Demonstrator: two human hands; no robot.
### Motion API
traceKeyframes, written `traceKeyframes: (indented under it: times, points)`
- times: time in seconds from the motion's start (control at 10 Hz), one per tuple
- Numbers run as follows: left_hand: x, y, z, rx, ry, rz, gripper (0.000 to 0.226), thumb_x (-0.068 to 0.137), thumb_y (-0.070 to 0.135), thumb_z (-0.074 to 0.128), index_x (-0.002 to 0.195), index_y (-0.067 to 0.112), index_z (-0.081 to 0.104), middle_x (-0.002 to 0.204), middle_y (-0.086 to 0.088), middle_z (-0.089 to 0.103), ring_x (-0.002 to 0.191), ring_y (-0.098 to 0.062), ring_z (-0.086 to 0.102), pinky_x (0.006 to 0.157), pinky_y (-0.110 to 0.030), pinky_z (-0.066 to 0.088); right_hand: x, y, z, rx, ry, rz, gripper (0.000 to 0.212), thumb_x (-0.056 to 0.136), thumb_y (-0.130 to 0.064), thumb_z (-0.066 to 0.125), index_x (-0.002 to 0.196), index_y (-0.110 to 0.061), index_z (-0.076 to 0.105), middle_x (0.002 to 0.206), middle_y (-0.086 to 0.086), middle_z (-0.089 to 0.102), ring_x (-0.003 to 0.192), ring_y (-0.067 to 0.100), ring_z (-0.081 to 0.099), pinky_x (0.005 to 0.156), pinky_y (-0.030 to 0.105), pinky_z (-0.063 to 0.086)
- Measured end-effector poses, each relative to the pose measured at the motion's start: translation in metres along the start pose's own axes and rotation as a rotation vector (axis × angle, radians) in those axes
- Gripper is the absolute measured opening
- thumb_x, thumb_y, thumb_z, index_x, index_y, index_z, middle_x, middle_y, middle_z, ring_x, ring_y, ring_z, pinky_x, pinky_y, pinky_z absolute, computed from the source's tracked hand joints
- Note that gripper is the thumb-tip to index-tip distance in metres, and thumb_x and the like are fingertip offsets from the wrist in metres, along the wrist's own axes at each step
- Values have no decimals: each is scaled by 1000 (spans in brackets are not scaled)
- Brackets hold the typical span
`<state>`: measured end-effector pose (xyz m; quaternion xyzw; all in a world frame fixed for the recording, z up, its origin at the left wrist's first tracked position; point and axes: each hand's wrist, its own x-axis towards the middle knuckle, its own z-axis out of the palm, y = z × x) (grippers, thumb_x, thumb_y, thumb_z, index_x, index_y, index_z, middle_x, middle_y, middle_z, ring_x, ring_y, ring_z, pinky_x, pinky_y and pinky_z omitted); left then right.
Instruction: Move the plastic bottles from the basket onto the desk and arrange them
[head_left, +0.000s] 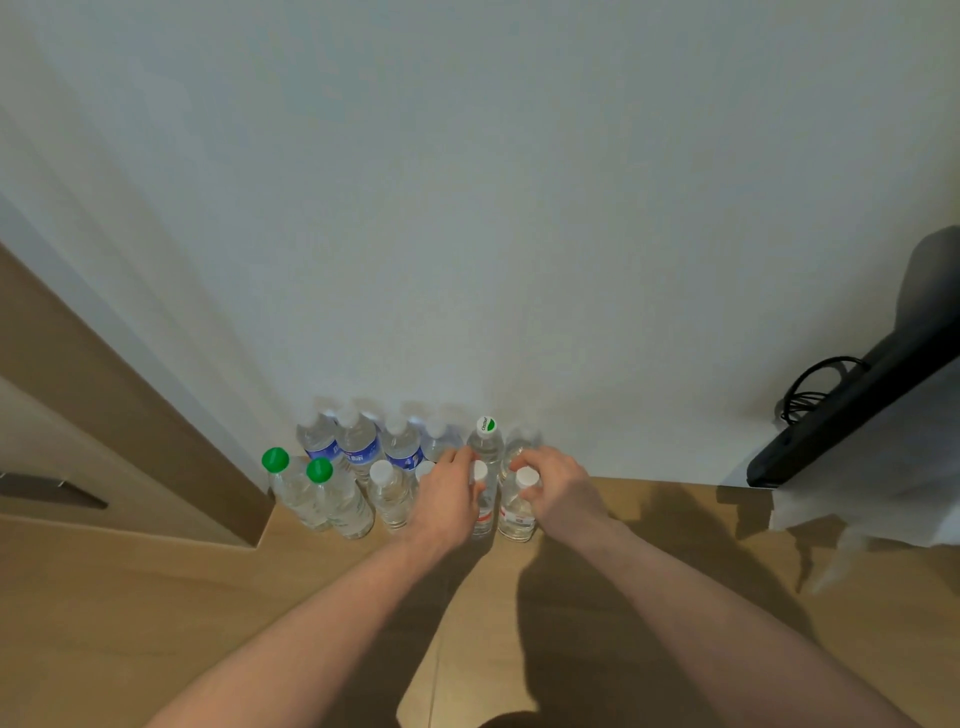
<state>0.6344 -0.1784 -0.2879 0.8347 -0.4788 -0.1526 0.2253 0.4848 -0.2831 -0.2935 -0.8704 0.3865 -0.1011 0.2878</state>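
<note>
Plastic bottles (395, 467): upright, two rows against wall (467, 208) on tabletop (649, 519). Left hand (449, 496) gripping white-capped bottle (482, 501); right hand (558, 488) gripping neighbouring bottle (517, 512), touching. Basket not in view.

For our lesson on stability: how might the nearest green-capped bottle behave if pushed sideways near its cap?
The green-capped bottle is tall and narrow, so it would probably tip rather than slide. It looks clear throughout, so possibly empty and light, though I cannot be sure. It would likely knock the white-capped bottle close beside it.
</note>
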Motion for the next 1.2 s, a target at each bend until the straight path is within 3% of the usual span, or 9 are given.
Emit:
traceKeyframes:
  times: [0.2, 0.3, 0.6, 0.8, 1.0, 1.2]
  points:
    - [-4, 1, 4, 18, 1, -10, 37, 101, 21, 64, 136, 15, 53, 128, -5, 60, 107, -24, 64, 91, -36, 52, 4, -10, -16, -97, -147, 5, 37, 97, -6, 72, 128, -26, 70, 132, -7, 66, 121, 17, 61, 102, 26, 45]
    - [-9, 2, 6, 18, 6, -11, 43, 102, 20, 62, 143, 16, 49, 134, -5, 58, 112, -25, 64, 94, -38, 53, 3, -13, -19, -110, -156, -11, 37, 98, -7, 72, 131, -23, 70, 138, -2, 66, 126, 21, 61, 105, 30, 45]
    - [-44, -2, 8, -75, -5, -20, 72, 98, 2, 57, 162, 21, 27, 164, 2, 31, 143, -22, 45, 116, -37, 42, -17, -13, -38, -59, -160, -32, 46, 103, -6, 65, 145, -23, 62, 153, -6, 57, 140, 20, 55, 116, 30, 41]
    - [-68, -22, -2, 88, 1, -49, 83, 91, -1, 58, 161, 30, 25, 171, 3, 7, 140, -24, 47, 109, -39, 50, -35, -4, -34, -98, -229, -46, 57, 103, -9, 67, 155, -30, 54, 171, -7, 37, 155, 19, 39, 128, 34, 30]
    - [-66, -20, -3, 284, -163, 16, 101, 84, 0, 59, 163, 35, 7, 171, 8, -10, 128, -32, 58, 94, -43, 57, -44, -7, -31, -136, -288, -98, 60, 103, -10, 64, 157, -31, 51, 177, -4, 22, 154, 23, 43, 125, 34, 34]
    - [-85, 4, -6, 194, -125, 7, 99, 83, 3, 60, 165, 32, 12, 172, 7, -4, 145, -28, 41, 110, -40, 47, -60, -14, -47, -110, -280, -129, 57, 103, -13, 65, 156, -27, 52, 174, -3, 28, 154, 22, 41, 122, 28, 32]
